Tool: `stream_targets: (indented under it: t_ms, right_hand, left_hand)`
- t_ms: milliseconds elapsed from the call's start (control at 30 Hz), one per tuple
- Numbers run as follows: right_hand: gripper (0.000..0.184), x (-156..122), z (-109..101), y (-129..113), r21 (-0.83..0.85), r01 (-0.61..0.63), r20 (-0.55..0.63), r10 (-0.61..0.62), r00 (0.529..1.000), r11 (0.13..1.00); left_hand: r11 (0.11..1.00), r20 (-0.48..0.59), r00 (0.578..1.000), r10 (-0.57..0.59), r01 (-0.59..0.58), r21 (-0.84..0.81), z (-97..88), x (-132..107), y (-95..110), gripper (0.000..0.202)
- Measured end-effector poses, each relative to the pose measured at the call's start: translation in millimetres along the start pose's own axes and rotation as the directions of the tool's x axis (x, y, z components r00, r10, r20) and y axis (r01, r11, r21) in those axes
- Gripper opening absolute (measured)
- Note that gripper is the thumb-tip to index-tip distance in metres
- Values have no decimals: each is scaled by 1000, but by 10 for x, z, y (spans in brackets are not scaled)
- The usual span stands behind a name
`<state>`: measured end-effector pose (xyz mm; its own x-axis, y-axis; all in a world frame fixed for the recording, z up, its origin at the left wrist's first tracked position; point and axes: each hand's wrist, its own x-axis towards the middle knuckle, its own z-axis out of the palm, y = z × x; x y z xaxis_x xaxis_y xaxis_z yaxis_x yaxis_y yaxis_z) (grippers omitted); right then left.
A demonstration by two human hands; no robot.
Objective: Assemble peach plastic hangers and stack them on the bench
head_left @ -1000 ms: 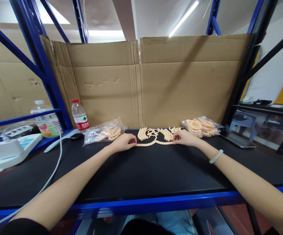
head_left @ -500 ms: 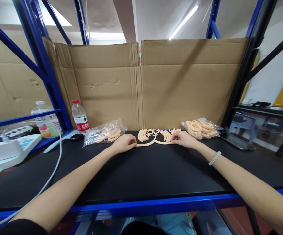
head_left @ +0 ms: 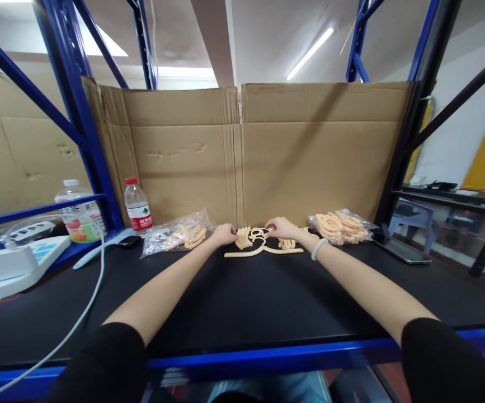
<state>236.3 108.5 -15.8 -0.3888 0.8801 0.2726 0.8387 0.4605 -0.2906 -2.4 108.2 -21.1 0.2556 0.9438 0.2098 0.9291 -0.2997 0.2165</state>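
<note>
Pale, cream-coloured carved ornament pieces lie in a roughly mirrored pattern on the black tabletop. My left hand [head_left: 225,234] has its fingers bent together at the outer edge of the left fanned piece [head_left: 244,239]. Over the upper right of the pattern, my right hand [head_left: 283,228] pinches at the curled centre piece [head_left: 258,233], partly covering the right fanned piece [head_left: 286,244]. Along the near side runs a long curved strip [head_left: 246,254], touched by neither hand. Exactly what the fingertips grip is too small to see.
Clear bags of similar pieces lie left [head_left: 189,235] and right [head_left: 343,226]. A red-capped bottle [head_left: 137,207], a brush-like handle [head_left: 95,252], a white power strip [head_left: 36,263] and its cable are at left. A phone [head_left: 404,250] lies right; cardboard [head_left: 309,162] stands behind.
Both hands have left the ends of the long curved strip. The left moved up to the left fanned piece; the right moved inward and up to the centre. My view tilted slightly upward.
</note>
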Motion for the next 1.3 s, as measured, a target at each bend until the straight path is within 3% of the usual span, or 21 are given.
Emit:
stream_targets:
  t_ms: [100, 267, 533, 700, 833, 933, 1067, 1133, 1233, 1300]
  right_hand:
    - [35, 117, 95, -50, -65, -23, -4, 23, 1000, 998]
    - [16, 148, 213, -35, -111, -64, -8, 64, 998, 992]
    - [16, 126, 165, 66, -33, -60, -192, 53, 980, 998]
    - [26, 139, 93, 160, 72, -113, -349, 131, 928, 991]
    - [35, 92, 13, 189, 115, -121, -350, 154, 924, 986]
    - [28, 44, -45, 191, 83, -108, -279, 128, 952, 991]
    - [13, 14, -85, 164, -23, -73, -97, 70, 993, 997]
    - [18, 10, -82, 126, -76, -34, -14, 33, 999, 997]
    - [28, 2, -49, 40, -151, 28, 65, -19, 998, 988]
    - [25, -6, -15, -19, -196, 48, 95, -29, 995, 979]
  left_hand:
    - [997, 34, 996, -79, 78, 5, 80, 115, 10, 22]
    - [986, 27, 985, -168, 168, 13, 127, 171, -54, 24]
    - [977, -66, 975, -211, 209, -38, 162, 186, -40, 43]
    - [957, -115, 963, -244, 219, -192, 76, 153, -16, 45]
    - [890, -147, 949, -280, 199, -410, -74, 32, 13, 45]
    - [776, -141, 943, -300, 156, -611, -163, -91, 85, 41]
    - [511, -43, 949, -314, 131, -850, -210, -312, 248, 18]
    - [364, 27, 952, -306, 143, -921, -209, -464, 333, 8]
    - [171, 121, 951, -285, 175, -970, -181, -725, 435, 8]
    - [69, 152, 953, -264, 176, -982, -152, -882, 486, 10]
